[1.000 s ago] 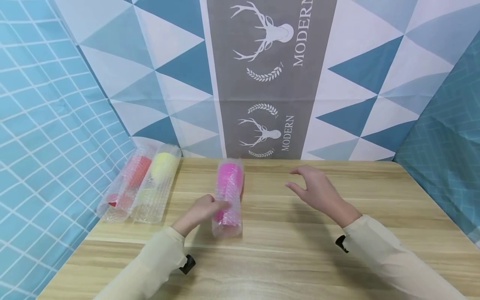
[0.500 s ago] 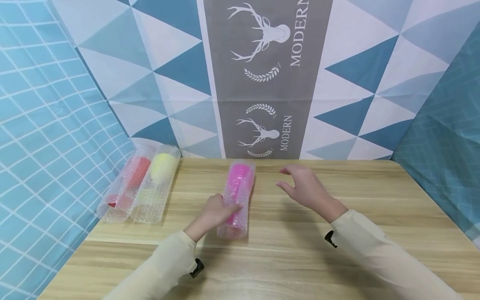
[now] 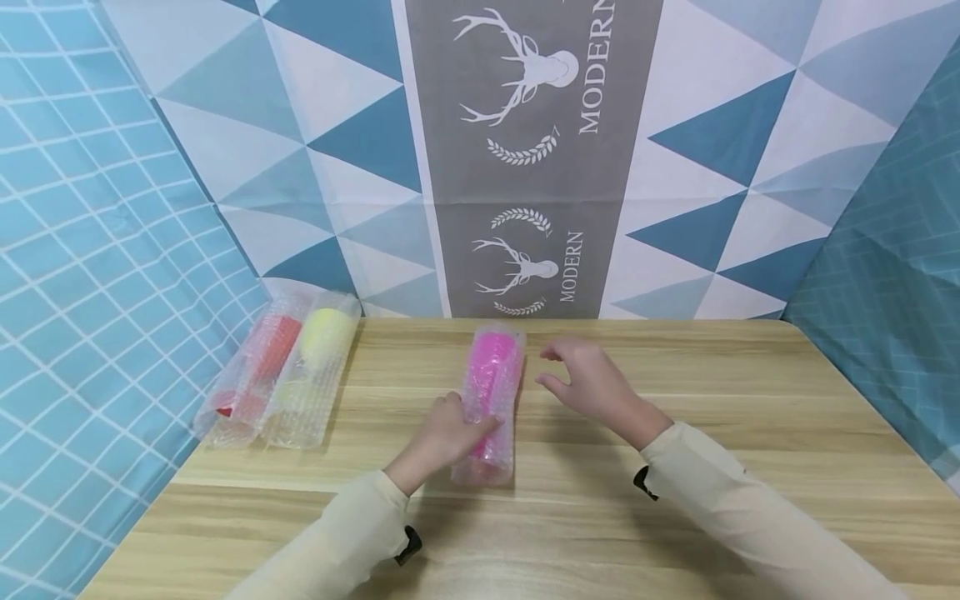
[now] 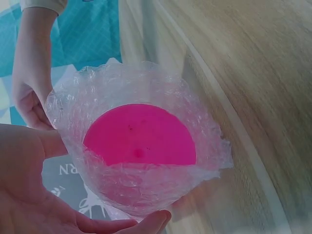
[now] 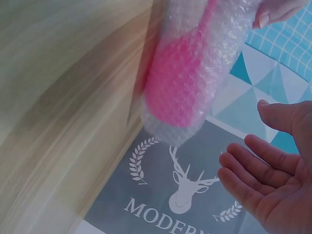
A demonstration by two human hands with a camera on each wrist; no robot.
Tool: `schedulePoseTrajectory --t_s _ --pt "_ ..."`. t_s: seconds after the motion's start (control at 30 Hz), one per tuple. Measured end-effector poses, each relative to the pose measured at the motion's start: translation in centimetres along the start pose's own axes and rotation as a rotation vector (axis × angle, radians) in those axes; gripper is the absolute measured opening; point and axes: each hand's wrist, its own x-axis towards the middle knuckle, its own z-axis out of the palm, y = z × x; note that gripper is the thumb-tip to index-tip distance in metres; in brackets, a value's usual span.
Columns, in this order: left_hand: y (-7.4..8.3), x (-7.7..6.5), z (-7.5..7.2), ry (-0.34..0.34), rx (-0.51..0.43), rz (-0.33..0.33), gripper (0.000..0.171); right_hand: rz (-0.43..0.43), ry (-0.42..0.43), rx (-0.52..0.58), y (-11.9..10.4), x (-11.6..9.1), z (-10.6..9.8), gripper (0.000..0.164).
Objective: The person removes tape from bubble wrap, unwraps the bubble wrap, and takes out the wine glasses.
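Note:
A pink goblet [image 3: 491, 367] in a sleeve of bubble wrap [image 5: 214, 83] lies lengthwise at mid-table. My left hand [image 3: 448, 437] grips the near part of this roll, thumb on top and fingers on its left side. In the left wrist view the goblet's round pink base [image 4: 146, 136] shows inside the wrap's open end. My right hand [image 3: 596, 383] hovers just right of the roll's upper part, apart from it. Its fingers are loosely bent and hold nothing, with palm and fingertips bare in the right wrist view.
Two more bubble-wrapped rolls, one red [image 3: 255, 367] and one yellow [image 3: 315, 367], lie side by side at the table's left edge. The wooden table [image 3: 675, 533] meets a patterned cloth wall [image 3: 532, 183] at the back. Blue cloth hangs on both sides.
My left hand has moved the wrapped pink goblet to the right across the table. My right hand has come left, closer to it.

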Motion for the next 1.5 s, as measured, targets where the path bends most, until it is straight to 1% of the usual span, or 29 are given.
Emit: schedulePoseTrajectory --t_s 0.07,0.13,0.23,0.3,0.47,0.57,0.7,0.83,0.97,1.1,1.2,1.3,1.37,1.5 --pt "0.0 -0.1 0.0 -0.004 -0.028 0.007 0.067 -0.002 -0.003 -0.005 -0.1 -0.1 0.2 0.030" --pt "-0.1 -0.3 0.0 0.000 -0.044 0.002 0.069 -0.013 -0.004 -0.011 -0.1 -0.2 0.4 0.030" --pt "-0.4 -0.5 0.0 0.011 -0.053 -0.008 0.071 -0.028 -0.005 -0.016 -0.2 -0.3 0.5 0.030" --pt "-0.7 -0.5 -0.1 0.021 -0.040 -0.008 0.072 -0.019 -0.012 -0.015 -0.3 -0.3 0.4 0.030" --pt "-1.3 -0.2 -1.0 -0.009 -0.049 -0.013 0.071 -0.006 -0.033 -0.042 0.1 0.2 -0.8 0.032" --pt "-1.7 -0.1 -1.6 -0.036 -0.042 -0.039 0.070 -0.027 -0.049 -0.068 0.4 0.8 -1.6 0.034" --pt "-2.0 0.1 -1.9 -0.064 -0.045 -0.067 0.062 -0.044 -0.069 -0.098 0.8 1.4 -2.5 0.037" --pt "-2.1 0.2 -1.9 -0.082 -0.058 -0.075 0.057 -0.052 -0.095 -0.117 0.9 1.9 -3.0 0.038" --pt "-2.1 0.5 -1.8 -0.104 -0.070 -0.082 0.056 -0.044 -0.137 -0.095 0.8 2.3 -3.5 0.037" --pt "-1.9 0.6 -1.6 -0.138 -0.117 -0.094 0.057 -0.010 -0.167 -0.056 0.8 2.8 -3.8 0.035" --pt "-1.9 0.5 -1.4 -0.162 -0.153 -0.085 0.055 0.024 -0.211 -0.035 0.6 3.2 -3.9 0.036" --pt "-1.9 0.2 -1.2 -0.173 -0.175 -0.073 0.053 0.037 -0.253 -0.037 0.5 3.4 -3.9 0.038" --pt "-1.8 0.2 -1.1 -0.171 -0.185 -0.066 0.053 0.033 -0.256 -0.050 0.4 3.5 -4.0 0.038" --pt "-1.3 0.4 -0.8 -0.169 -0.189 -0.044 0.054 0.034 -0.237 -0.062 0.5 3.9 -4.2 0.039"
